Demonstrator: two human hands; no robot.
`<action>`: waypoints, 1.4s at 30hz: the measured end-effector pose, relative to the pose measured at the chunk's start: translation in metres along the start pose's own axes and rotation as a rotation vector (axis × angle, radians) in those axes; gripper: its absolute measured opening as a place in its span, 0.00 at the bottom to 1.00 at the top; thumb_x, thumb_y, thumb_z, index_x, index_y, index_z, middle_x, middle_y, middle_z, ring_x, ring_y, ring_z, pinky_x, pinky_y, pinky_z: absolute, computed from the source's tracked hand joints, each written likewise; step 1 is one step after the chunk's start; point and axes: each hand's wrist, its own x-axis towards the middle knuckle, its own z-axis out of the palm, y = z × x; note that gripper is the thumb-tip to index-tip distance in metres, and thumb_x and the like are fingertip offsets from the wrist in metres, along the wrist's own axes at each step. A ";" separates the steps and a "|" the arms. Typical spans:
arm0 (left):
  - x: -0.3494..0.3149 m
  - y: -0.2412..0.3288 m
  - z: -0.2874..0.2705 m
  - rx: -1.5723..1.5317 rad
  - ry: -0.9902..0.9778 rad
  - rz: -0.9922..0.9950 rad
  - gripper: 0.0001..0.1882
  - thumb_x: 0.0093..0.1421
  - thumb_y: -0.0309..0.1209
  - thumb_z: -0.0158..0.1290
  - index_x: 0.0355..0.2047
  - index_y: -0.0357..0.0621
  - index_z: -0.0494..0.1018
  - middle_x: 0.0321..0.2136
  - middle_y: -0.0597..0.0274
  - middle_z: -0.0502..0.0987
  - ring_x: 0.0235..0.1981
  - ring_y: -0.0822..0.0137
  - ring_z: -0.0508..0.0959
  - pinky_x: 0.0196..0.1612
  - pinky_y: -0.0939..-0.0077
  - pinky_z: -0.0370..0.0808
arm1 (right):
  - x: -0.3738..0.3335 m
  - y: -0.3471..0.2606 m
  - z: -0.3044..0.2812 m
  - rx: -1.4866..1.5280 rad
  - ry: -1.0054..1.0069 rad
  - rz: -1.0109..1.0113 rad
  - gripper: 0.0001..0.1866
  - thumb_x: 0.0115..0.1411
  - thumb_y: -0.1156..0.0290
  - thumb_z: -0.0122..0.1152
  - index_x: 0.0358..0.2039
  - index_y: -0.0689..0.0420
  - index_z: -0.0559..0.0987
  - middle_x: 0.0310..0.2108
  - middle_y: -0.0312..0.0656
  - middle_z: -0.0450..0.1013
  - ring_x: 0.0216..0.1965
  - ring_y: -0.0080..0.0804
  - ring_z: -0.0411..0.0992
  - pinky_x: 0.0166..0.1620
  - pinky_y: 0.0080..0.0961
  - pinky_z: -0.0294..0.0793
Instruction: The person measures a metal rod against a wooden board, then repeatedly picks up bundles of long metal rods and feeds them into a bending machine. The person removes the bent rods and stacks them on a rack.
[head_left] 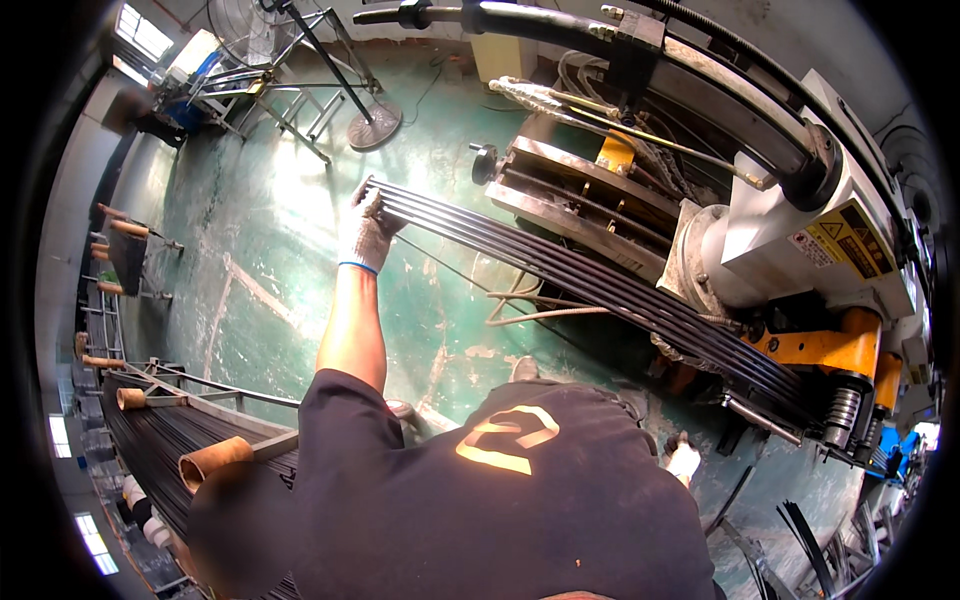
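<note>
Left arm (352,325) outstretched, left hand (370,228) curled, right hand (684,458) by hip

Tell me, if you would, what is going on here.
A person in a dark T-shirt grips the ends of a row of long dark bars with the gloved left hand. The bars slant across to the orange part of a machine on the right. The gloved right hand is apart from them; whether it holds anything is unclear.

"Where are the bars (570,262)?"
"In front — left ends in the left hand (366,228), right ends by the spring (843,410); the machine (800,245) is behind them, right."
"The stand (376,127)?"
"Far left; the rack (278,442) is nearer."
</note>
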 end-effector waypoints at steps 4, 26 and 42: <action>0.002 0.006 0.011 0.128 -0.060 -0.061 0.24 0.73 0.35 0.52 0.67 0.50 0.64 0.48 0.55 0.78 0.44 0.53 0.83 0.47 0.48 0.85 | 0.023 0.020 -0.024 -0.245 0.022 -0.008 0.11 0.69 0.63 0.63 0.36 0.59 0.82 0.25 0.42 0.80 0.23 0.37 0.75 0.27 0.36 0.72; 0.001 0.010 -0.025 0.106 -0.016 -0.163 0.38 0.75 0.59 0.38 0.74 0.44 0.57 0.72 0.46 0.60 0.71 0.36 0.61 0.73 0.33 0.59 | -0.022 -0.027 0.020 -0.390 -0.014 -0.092 0.16 0.67 0.63 0.66 0.32 0.64 0.85 0.30 0.42 0.83 0.32 0.29 0.78 0.40 0.30 0.77; -0.216 -0.375 0.076 -0.280 -0.498 -0.868 0.20 0.76 0.50 0.40 0.51 0.50 0.73 0.56 0.57 0.74 0.51 0.53 0.73 0.58 0.47 0.69 | 0.158 -0.065 -0.146 -1.079 -0.267 -0.274 0.24 0.66 0.51 0.60 0.53 0.56 0.82 0.56 0.51 0.79 0.57 0.50 0.77 0.58 0.41 0.76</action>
